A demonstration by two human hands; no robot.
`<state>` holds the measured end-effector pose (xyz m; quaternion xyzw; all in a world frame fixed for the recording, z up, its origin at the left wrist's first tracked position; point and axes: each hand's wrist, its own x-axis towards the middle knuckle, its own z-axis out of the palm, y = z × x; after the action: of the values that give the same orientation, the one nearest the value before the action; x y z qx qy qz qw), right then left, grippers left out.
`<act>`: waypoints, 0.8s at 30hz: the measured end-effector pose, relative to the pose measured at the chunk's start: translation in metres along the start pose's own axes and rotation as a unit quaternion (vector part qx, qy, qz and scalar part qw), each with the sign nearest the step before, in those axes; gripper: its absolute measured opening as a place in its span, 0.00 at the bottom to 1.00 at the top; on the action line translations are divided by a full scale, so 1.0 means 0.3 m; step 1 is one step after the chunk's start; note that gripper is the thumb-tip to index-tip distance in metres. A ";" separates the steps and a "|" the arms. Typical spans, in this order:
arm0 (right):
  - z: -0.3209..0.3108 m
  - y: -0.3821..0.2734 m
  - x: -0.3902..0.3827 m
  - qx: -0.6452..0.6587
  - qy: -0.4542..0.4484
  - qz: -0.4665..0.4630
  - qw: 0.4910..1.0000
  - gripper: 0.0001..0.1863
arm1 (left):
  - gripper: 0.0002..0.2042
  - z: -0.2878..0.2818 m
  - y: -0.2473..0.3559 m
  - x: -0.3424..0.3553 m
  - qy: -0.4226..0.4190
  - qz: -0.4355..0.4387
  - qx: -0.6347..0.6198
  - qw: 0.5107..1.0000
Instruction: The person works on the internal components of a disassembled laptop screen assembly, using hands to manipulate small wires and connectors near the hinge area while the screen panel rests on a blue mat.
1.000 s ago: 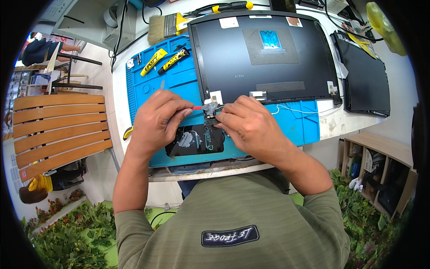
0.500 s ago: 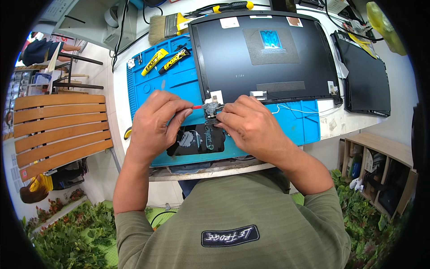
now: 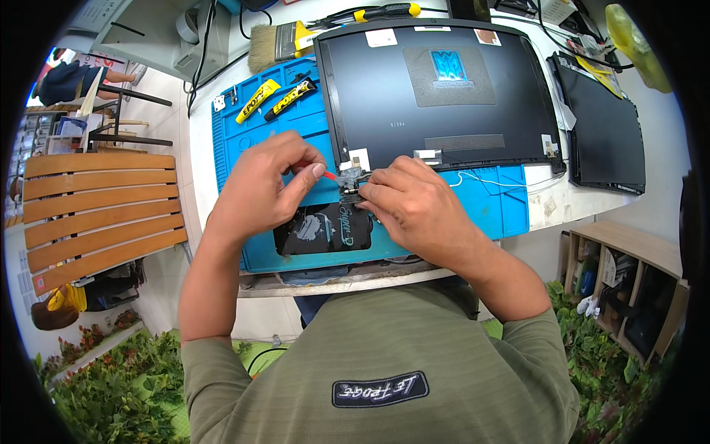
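Note:
My left hand [image 3: 268, 185] pinches a thin red stick [image 3: 328, 175], its tip against a small metal laptop hinge [image 3: 348, 186] smeared with grey paste. The fingers of my right hand [image 3: 416, 201] are closed on the hinge's right side. This hinge sits at the lower left corner of a dark laptop lid [image 3: 370, 96], which lies with its inner side up. Just below the hinge, a flat black glossy piece [image 3: 322, 233] carries a smear of grey paste. My fingers partly cover the hinge, and the stick's other end is hidden in my left hand.
A blue work mat [image 3: 481, 214] lies under the lid. Near its left side are a yellow glue tube [image 3: 257, 101] and a black glue tube [image 3: 290, 100]. Behind them lies a wide brush [image 3: 274, 46]. Dark laptop panels [image 3: 603, 133] stand at the right; a thin white cable [image 3: 488, 180] trails from the lid.
My left hand has shifted slightly, with its wrist and forearm swung a little left, and the red stick now slants down toward the hinge. My right hand stays in nearly the same place.

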<state>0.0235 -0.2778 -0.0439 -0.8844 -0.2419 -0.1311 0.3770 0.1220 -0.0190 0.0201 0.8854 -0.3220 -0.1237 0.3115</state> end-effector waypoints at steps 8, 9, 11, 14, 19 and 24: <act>-0.003 0.000 -0.001 0.003 -0.004 0.000 1.000 0.11 | 0.05 0.003 -0.015 0.050 -0.027 0.053 0.032 0.998; -0.002 0.001 -0.002 0.003 -0.002 -0.001 1.000 0.11 | 0.05 0.008 -0.014 0.049 -0.028 0.053 0.027 0.998; -0.001 0.002 -0.002 0.004 0.001 -0.001 1.000 0.11 | 0.04 0.015 -0.009 0.044 -0.026 0.052 0.030 0.998; -0.001 0.002 -0.003 0.004 0.001 0.000 1.000 0.11 | 0.03 0.018 0.004 0.040 -0.020 0.054 0.047 0.997; -0.005 0.000 0.001 0.004 -0.006 0.000 1.000 0.11 | 0.03 0.031 0.009 0.032 0.002 0.062 0.052 0.997; -0.004 0.001 0.000 0.005 -0.003 0.001 1.000 0.11 | 0.03 0.025 0.015 0.031 -0.008 0.066 0.061 0.996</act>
<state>0.0237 -0.2787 -0.0433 -0.8831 -0.2429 -0.1274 0.3808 0.1239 -0.0313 0.0169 0.8785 -0.3894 -0.0895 0.2618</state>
